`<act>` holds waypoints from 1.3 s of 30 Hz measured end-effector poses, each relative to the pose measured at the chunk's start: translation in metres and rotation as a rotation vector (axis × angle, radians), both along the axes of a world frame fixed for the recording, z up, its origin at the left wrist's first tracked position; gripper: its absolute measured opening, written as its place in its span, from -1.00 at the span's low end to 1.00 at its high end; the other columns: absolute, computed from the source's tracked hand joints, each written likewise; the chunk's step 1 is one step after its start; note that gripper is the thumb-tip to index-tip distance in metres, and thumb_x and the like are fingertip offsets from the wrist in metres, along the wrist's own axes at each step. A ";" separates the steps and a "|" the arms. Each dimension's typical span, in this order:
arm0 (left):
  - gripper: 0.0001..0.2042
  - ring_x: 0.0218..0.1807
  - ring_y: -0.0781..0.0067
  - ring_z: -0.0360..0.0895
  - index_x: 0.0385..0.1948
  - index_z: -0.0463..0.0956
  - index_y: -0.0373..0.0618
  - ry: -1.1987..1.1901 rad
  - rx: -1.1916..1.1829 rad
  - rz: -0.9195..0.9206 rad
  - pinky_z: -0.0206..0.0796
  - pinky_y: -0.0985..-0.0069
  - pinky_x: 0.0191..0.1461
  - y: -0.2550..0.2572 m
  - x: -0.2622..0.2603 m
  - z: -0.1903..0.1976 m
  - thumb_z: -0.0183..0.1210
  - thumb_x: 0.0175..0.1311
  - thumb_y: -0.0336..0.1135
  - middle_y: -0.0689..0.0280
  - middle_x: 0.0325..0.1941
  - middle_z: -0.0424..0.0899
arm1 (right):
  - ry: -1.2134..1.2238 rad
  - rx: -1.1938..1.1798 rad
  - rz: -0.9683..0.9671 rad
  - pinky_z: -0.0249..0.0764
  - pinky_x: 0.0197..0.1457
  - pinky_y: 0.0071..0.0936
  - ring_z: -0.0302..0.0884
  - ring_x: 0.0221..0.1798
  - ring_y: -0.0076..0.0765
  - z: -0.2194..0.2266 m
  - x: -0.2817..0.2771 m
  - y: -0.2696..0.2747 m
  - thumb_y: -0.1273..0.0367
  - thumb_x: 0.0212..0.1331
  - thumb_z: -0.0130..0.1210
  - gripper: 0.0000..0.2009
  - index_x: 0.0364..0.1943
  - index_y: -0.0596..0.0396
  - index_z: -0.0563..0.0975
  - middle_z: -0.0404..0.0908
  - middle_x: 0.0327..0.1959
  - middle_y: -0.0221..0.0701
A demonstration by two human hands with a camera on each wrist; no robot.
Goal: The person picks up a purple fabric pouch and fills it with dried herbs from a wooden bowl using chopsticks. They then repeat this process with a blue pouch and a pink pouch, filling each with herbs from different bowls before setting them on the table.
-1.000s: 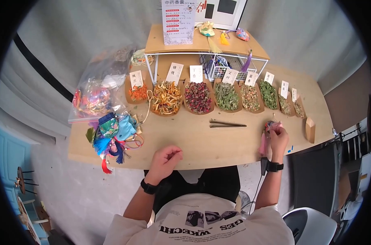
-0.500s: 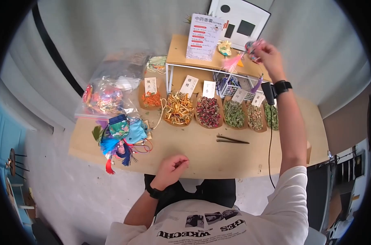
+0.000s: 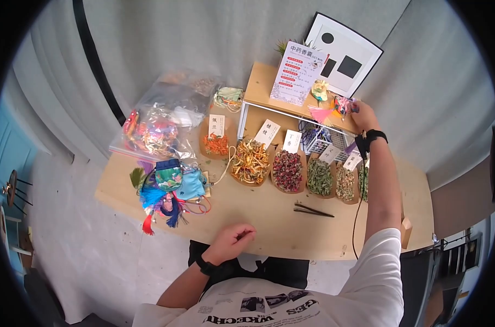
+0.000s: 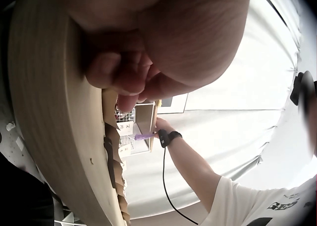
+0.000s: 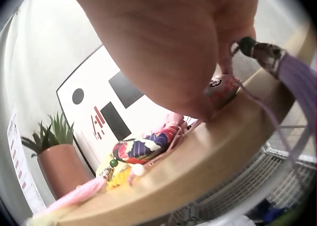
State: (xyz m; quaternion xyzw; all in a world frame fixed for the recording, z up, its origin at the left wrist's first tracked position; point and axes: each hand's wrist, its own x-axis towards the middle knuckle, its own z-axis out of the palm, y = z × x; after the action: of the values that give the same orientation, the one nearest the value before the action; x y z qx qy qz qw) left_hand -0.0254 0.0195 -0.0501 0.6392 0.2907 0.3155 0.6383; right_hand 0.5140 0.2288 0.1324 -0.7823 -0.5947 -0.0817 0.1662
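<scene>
— What lies nearest on the tabletop (image 3: 269, 229)?

— The left hand (image 3: 232, 240), resting at the near edge, its fingers (image 3: 246, 235) loosely curled and holding nothing. Past it, a dark pair of tweezers (image 3: 313, 210) lies on bare wood. To the left sits a heap of bright pouches with tassels (image 3: 168, 188).

— And behind that?

— A row of paper trays of dried herbs (image 3: 288, 169), each with a white label card standing behind it: orange bits, yellow peel, dark red buds, then green leaves. At the far left, a clear plastic bag (image 3: 157, 122) holds more coloured things.

— Where is the right hand?

— The right hand (image 3: 364, 115) is stretched out to the raised wooden shelf (image 3: 261, 87) at the back of the tabletop. The sachet (image 5: 143, 149), patterned in red and dark blue with a pink tassel, lies on the shelf by the fingers; whether they pinch its cord I cannot tell. A purple tassel (image 5: 302, 82) hangs just by the hand.

— The room beyond?

— A printed sign (image 3: 296, 73) and a white board with black shapes (image 3: 343, 54) stand on the shelf, a potted plant (image 5: 57, 159) beside them. Grey curtain (image 3: 204, 38) closes the back.
</scene>
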 end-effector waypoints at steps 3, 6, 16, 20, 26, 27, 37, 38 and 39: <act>-0.91 -0.39 0.72 0.44 -0.18 0.60 -0.24 0.017 0.043 0.000 0.35 0.63 -0.30 0.000 0.001 0.003 0.16 0.46 -0.43 0.43 -0.40 0.59 | -0.045 0.003 -0.039 0.54 0.12 -0.08 0.63 0.03 0.20 0.006 -0.009 -0.011 0.46 0.12 0.17 -0.74 -0.09 0.18 0.59 0.70 -0.11 -0.01; -0.91 -0.38 0.73 0.46 -0.18 0.60 -0.24 0.027 0.018 -0.004 0.36 0.64 -0.28 0.001 0.001 0.004 0.16 0.46 -0.44 0.44 -0.38 0.60 | -0.125 0.116 -0.033 0.54 0.09 -0.07 0.64 -0.04 0.18 0.005 -0.010 -0.024 0.46 0.10 0.18 -0.79 -0.16 0.19 0.58 0.70 -0.19 0.00; -0.92 -0.32 0.75 0.51 -0.16 0.61 -0.25 -0.019 -0.152 0.004 0.39 0.68 -0.21 0.001 0.001 0.006 0.16 0.46 -0.47 0.47 -0.33 0.63 | 0.729 0.514 0.072 0.66 -0.06 -0.37 0.72 -0.12 -0.31 0.010 -0.027 -0.112 0.51 0.27 0.17 -0.71 0.07 0.23 0.51 0.71 -0.12 -0.25; -0.92 -0.36 0.79 0.47 -0.15 0.61 -0.24 -0.043 -0.109 0.018 0.31 0.73 -0.30 0.000 0.005 0.001 0.18 0.45 -0.47 0.49 -0.34 0.63 | 1.263 0.646 0.257 0.73 0.07 -0.30 0.70 -0.04 -0.32 0.035 -0.096 -0.166 0.52 0.42 0.06 -0.72 0.17 0.19 0.45 0.67 -0.01 -0.31; -0.94 -0.43 0.83 0.41 -0.17 0.61 -0.23 0.010 -0.028 0.026 0.21 0.75 -0.39 -0.003 0.011 -0.001 0.19 0.46 -0.46 0.51 -0.39 0.60 | 1.624 0.593 0.491 0.76 0.04 -0.24 0.71 -0.01 -0.28 0.042 -0.141 -0.211 0.47 0.41 0.09 -0.70 0.17 0.22 0.44 0.65 0.04 -0.24; -0.94 -0.44 0.83 0.40 -0.17 0.61 -0.23 0.021 -0.011 0.034 0.20 0.74 -0.40 -0.003 0.011 -0.002 0.19 0.46 -0.46 0.50 -0.40 0.60 | 1.711 0.547 0.604 0.77 0.02 -0.22 0.71 -0.01 -0.27 0.040 -0.151 -0.216 0.45 0.41 0.10 -0.70 0.16 0.21 0.44 0.66 0.04 -0.23; -0.89 -0.33 0.77 0.51 -0.12 0.59 -0.27 -0.054 -0.033 0.134 0.34 0.71 -0.28 -0.015 0.017 0.056 0.19 0.49 -0.42 0.43 -0.36 0.65 | 1.740 0.217 0.520 0.65 0.13 -0.36 0.71 0.02 -0.35 -0.080 -0.284 -0.269 0.71 0.26 0.10 -0.70 0.05 0.24 0.52 0.73 -0.05 -0.26; -0.88 -0.41 0.77 0.46 -0.10 0.58 -0.25 -0.134 -0.001 0.167 0.27 0.72 -0.36 -0.017 0.021 0.062 0.18 0.50 -0.40 0.41 -0.36 0.67 | 1.696 0.246 0.534 0.61 0.15 -0.41 0.69 0.06 -0.36 -0.097 -0.299 -0.271 0.73 0.25 0.09 -0.70 0.04 0.22 0.51 0.70 0.02 -0.25; -0.87 -0.50 0.78 0.40 -0.08 0.58 -0.23 -0.215 0.036 0.198 0.21 0.72 -0.44 -0.017 0.024 0.066 0.16 0.51 -0.38 0.40 -0.36 0.68 | 1.649 0.277 0.548 0.57 0.16 -0.46 0.67 0.10 -0.38 -0.112 -0.311 -0.272 0.75 0.24 0.07 -0.69 0.03 0.21 0.51 0.68 0.08 -0.23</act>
State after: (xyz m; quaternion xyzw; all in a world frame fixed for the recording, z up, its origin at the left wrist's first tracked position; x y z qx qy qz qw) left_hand -0.0018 0.0024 0.0156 0.5813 0.2767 0.4484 0.6201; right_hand 0.2030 -0.0432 0.0204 -0.3948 -0.4367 0.4807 0.6500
